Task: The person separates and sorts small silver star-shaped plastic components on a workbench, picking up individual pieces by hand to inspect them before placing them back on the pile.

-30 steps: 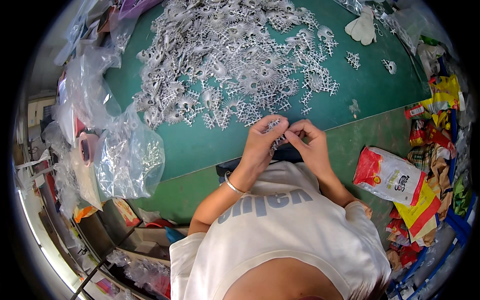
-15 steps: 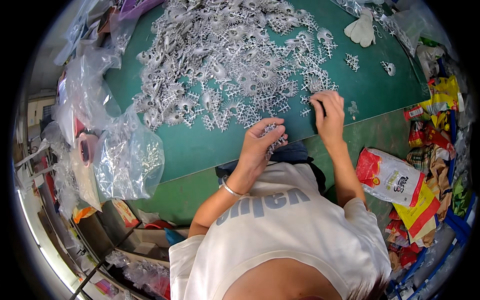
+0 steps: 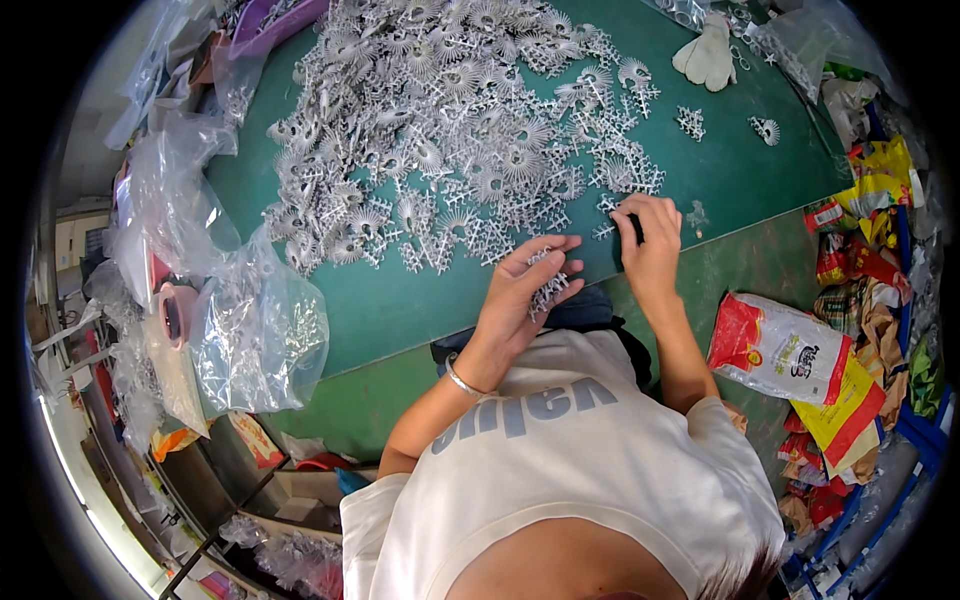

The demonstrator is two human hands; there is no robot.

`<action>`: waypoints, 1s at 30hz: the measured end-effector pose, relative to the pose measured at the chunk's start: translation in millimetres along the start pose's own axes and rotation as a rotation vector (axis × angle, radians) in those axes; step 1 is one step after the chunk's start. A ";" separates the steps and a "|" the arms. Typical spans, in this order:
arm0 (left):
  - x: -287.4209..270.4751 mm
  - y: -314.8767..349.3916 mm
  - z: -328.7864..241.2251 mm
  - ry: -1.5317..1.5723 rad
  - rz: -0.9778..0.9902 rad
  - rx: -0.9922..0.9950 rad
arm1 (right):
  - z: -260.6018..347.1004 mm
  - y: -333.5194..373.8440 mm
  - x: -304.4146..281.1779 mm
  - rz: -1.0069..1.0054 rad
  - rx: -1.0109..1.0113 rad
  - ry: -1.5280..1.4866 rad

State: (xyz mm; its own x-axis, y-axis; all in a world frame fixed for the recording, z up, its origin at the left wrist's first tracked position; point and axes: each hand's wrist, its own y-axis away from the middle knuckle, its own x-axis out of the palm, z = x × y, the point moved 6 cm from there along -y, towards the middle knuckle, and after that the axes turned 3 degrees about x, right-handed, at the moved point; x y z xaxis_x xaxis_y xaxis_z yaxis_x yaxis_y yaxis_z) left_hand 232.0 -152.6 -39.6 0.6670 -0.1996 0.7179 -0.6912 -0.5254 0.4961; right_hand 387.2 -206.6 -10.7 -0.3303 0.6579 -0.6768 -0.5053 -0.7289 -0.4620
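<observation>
A large heap of light grey plastic pieces [image 3: 430, 130], some fan-shaped and some like branching crosses, covers the middle and far part of the green table [image 3: 390, 305]. Near the front edge, my left hand [image 3: 515, 295] is closed around a small bunch of grey branching pieces [image 3: 548, 292]. To its right, my right hand [image 3: 652, 245] bends down at the table edge, thumb and fingers curled together. Beside its fingertips lies a small grey branching piece [image 3: 604, 203]; whether anything is pinched there is hidden.
White gloves [image 3: 706, 60] and two separate grey pieces [image 3: 691, 122] lie at the far right. Clear plastic bags [image 3: 265, 335] with grey pieces hang along the left edge. On the right stand a red and white package [image 3: 780, 350] and a blue rack with colourful packets.
My right hand has shifted slightly left and down, toward the table's front edge. My left hand keeps its bunch, its fingers slightly more spread. The whole view has shifted a little.
</observation>
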 end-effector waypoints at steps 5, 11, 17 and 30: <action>13.6 -4.9 -3.3 -0.002 0.029 0.069 | -0.3 12.0 10.6 -0.018 0.464 -0.746; 16.5 -15.3 -0.1 -0.029 0.090 0.079 | 16.7 31.4 35.0 0.257 0.650 -0.877; 3.7 -14.2 -3.8 0.071 -0.005 0.064 | 9.9 -18.1 -11.0 -0.055 0.173 -0.124; 4.4 -9.7 -6.3 0.017 -0.036 0.031 | -19.9 -48.2 -8.1 0.054 -0.036 -0.134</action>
State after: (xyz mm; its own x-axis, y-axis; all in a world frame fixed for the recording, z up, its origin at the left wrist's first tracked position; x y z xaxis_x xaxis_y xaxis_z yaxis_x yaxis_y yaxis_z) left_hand 239.9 -143.2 -38.2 0.6862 -0.1665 0.7081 -0.6579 -0.5572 0.5066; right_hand 430.1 -180.6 5.6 -0.4607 0.6351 -0.6200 -0.4557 -0.7687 -0.4488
